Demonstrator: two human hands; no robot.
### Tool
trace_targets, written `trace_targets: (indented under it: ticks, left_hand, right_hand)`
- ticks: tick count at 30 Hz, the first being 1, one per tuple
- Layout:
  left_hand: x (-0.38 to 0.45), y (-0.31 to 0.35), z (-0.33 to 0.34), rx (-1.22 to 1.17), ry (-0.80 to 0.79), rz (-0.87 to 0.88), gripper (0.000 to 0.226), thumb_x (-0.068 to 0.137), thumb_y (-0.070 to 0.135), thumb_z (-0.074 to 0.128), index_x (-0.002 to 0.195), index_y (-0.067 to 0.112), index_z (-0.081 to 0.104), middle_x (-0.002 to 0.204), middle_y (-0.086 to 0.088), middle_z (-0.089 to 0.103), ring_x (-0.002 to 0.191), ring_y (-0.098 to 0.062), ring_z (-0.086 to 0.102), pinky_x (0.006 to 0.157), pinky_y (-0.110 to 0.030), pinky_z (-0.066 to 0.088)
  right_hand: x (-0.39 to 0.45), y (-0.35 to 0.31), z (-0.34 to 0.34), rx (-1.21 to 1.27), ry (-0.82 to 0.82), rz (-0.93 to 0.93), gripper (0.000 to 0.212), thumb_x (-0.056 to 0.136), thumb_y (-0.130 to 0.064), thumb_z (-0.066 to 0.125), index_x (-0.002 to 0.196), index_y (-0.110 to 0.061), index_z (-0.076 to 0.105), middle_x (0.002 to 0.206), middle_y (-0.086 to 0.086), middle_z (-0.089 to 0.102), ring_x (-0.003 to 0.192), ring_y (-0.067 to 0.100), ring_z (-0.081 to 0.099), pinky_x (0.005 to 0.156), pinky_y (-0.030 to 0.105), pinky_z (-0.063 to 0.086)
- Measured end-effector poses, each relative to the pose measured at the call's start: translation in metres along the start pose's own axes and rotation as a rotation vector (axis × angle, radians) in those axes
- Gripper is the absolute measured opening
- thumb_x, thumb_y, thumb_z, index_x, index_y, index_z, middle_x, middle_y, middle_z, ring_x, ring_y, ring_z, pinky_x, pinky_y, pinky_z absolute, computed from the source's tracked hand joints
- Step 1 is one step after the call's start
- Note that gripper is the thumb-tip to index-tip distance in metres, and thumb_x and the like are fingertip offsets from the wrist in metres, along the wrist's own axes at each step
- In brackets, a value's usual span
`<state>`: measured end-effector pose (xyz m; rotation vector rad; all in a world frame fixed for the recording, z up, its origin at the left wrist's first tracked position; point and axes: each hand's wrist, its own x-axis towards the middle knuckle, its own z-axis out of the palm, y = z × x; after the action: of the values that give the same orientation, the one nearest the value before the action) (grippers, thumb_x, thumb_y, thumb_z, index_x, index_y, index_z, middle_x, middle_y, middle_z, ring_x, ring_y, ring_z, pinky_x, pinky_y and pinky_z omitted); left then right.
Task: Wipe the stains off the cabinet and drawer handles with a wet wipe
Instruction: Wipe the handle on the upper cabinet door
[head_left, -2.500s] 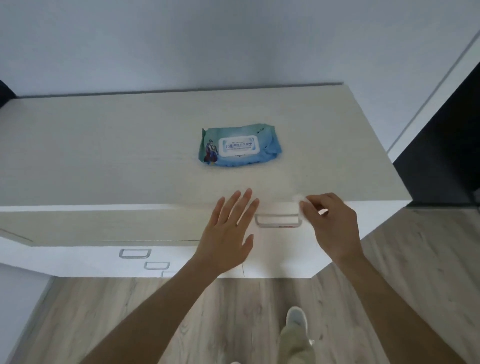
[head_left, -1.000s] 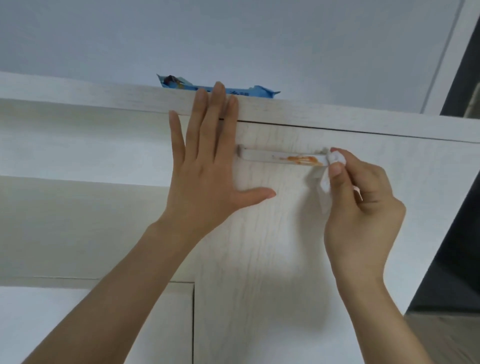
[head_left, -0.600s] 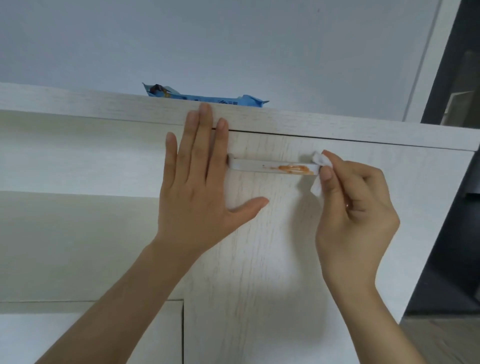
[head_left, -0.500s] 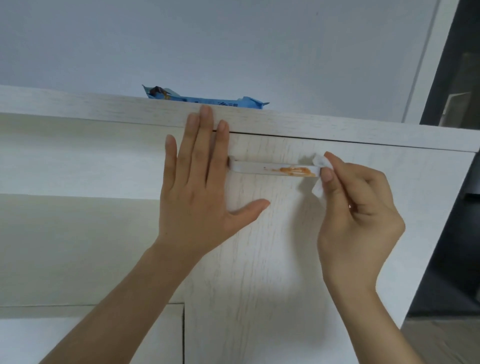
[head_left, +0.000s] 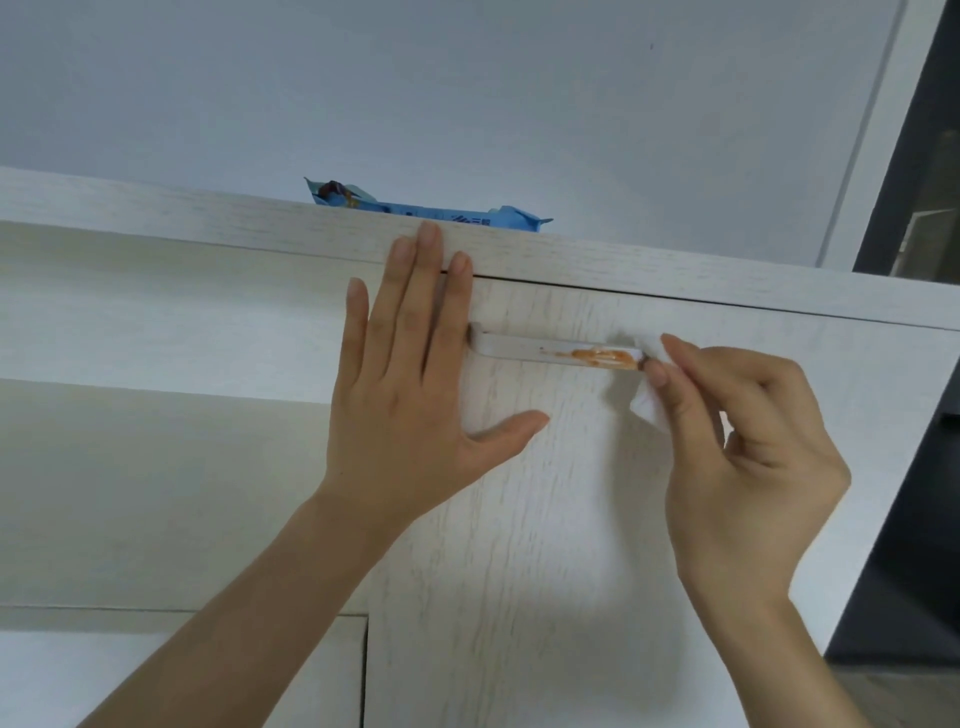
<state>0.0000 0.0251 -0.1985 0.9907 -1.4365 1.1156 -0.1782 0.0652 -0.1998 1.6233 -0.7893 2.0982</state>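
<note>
A pale metal handle runs across the top of the white wood-grain cabinet door. An orange stain covers its right half. My right hand pinches a white wet wipe between thumb and fingers, and the wipe is wrapped around the handle's right end. My left hand lies flat against the door just left of the handle, fingers straight and pointing up to the cabinet's top edge.
A blue wet wipe pack lies on the cabinet top, seen edge-on from below. A lower drawer front shows at bottom left. A dark doorway stands to the right, with grey wall above.
I have dropped from looking down on the cabinet top to looking up at its front. Over the last second my right hand has stayed at the handle's right end with the wipe, shifting only slightly.
</note>
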Motion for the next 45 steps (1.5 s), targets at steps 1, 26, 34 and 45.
trace_targets:
  ticks: [1, 26, 34, 45]
  left_hand:
    - [0.000, 0.000, 0.000, -0.002, 0.000, 0.000, 0.098, 0.085, 0.071, 0.044, 0.143, -0.005, 0.026, 0.150, -0.019, 0.017, 0.142, -0.033, 0.019, 0.119, -0.046, 0.008]
    - [0.000, 0.000, 0.000, -0.003, -0.010, 0.002, 0.097, 0.085, 0.070, 0.047, 0.142, -0.007, 0.030, 0.149, -0.024, 0.022, 0.141, -0.035, 0.020, 0.118, -0.048, 0.009]
    - [0.000, 0.000, 0.000, -0.021, -0.009, 0.003, 0.096, 0.085, 0.069, 0.047, 0.142, -0.005, 0.027, 0.149, -0.021, 0.018, 0.141, -0.035, 0.018, 0.119, -0.046, 0.007]
    - [0.000, -0.001, 0.000, -0.020, -0.007, 0.011, 0.097, 0.086, 0.070, 0.046, 0.143, -0.006, 0.028, 0.149, -0.021, 0.019, 0.141, -0.035, 0.019, 0.118, -0.047, 0.008]
  right_hand:
    - [0.000, 0.001, 0.000, 0.014, -0.001, 0.009, 0.025, 0.085, -0.005, 0.068, 0.109, -0.010, 0.063, 0.090, 0.004, 0.059, 0.086, -0.008, 0.053, 0.076, 0.008, 0.042]
    - [0.002, -0.003, -0.009, 0.026, 0.012, 0.008, 0.021, 0.085, -0.002, 0.067, 0.101, -0.016, 0.065, 0.090, 0.000, 0.063, 0.088, -0.005, 0.057, 0.080, 0.010, 0.043]
    - [0.002, -0.008, 0.001, 0.079, -0.051, 0.073, 0.025, 0.085, -0.007, 0.067, 0.107, -0.017, 0.065, 0.093, -0.002, 0.060, 0.088, -0.005, 0.057, 0.079, 0.006, 0.042]
    - [-0.002, -0.009, -0.001, -0.015, -0.041, -0.017, 0.027, 0.085, -0.003, 0.068, 0.110, -0.013, 0.062, 0.089, -0.005, 0.057, 0.085, -0.007, 0.054, 0.076, 0.006, 0.042]
